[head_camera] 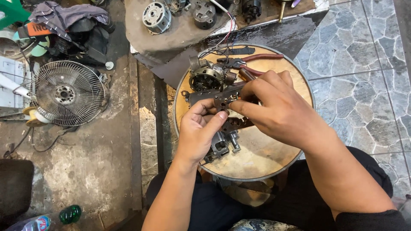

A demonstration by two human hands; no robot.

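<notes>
Over the round wooden stool top [257, 154], both hands meet on a dark metal motor bracket [222, 99]. The left hand [198, 132] curls under it with thumb and forefinger closed on its lower edge; the right hand [274, 109] comes in from above, fingertips pinched on the same bracket near its middle.

Just beyond the bracket on the stool top lies a fan motor stator [206, 77] with copper windings, and past that red-handled pliers [252, 60] near the far rim. Below the left hand a small grey metal housing [220, 145] rests on the wood. The near half of the stool top is bare wood, while the far half is crowded with parts.

Left of the stool, on stained concrete floor [94, 162], stands a wire fan guard [66, 93]. Beyond the stool, a grey board [180, 34] carries more motors [156, 16]. Right of the stool runs stone-pattern tiling [364, 64]. A green-capped plastic bottle [51, 219] lies at the near left corner.
</notes>
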